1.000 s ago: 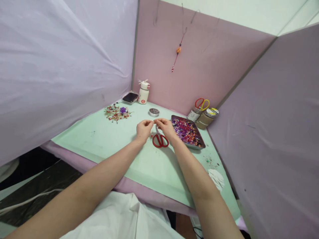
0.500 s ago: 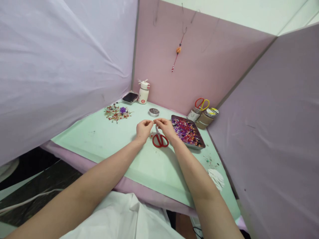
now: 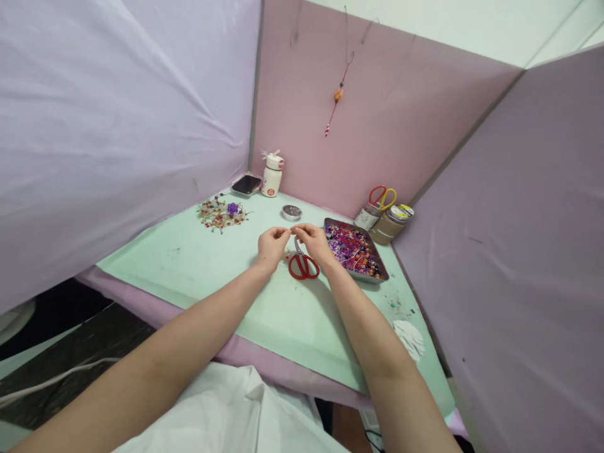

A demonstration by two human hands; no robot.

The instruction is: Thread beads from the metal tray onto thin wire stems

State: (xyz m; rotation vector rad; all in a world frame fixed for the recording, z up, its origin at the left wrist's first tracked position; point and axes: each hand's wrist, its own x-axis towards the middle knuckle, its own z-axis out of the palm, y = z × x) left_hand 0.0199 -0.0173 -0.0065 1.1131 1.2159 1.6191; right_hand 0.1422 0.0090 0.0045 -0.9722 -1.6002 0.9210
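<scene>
My left hand (image 3: 272,248) and my right hand (image 3: 312,242) meet fingertip to fingertip above the middle of the table. Both are closed in a pinch, and whatever lies between the fingers is too small to make out. Under and just in front of them lie red-handled scissors (image 3: 304,267), their blades partly covered by my right hand. Close to my right hand stands a metal tray (image 3: 367,278) filled with purple, red, orange and dark beads (image 3: 348,247). Behind the hands sits a small round tin (image 3: 291,212) with dark contents.
A pile of beaded strands (image 3: 218,215) lies at the left, near a phone (image 3: 246,184) and a white bottle (image 3: 272,176). Back right are jars (image 3: 392,224) and yellow-handled scissors (image 3: 388,199). A white glove (image 3: 409,340) rests at the right edge. A beaded string (image 3: 338,95) hangs on the wall.
</scene>
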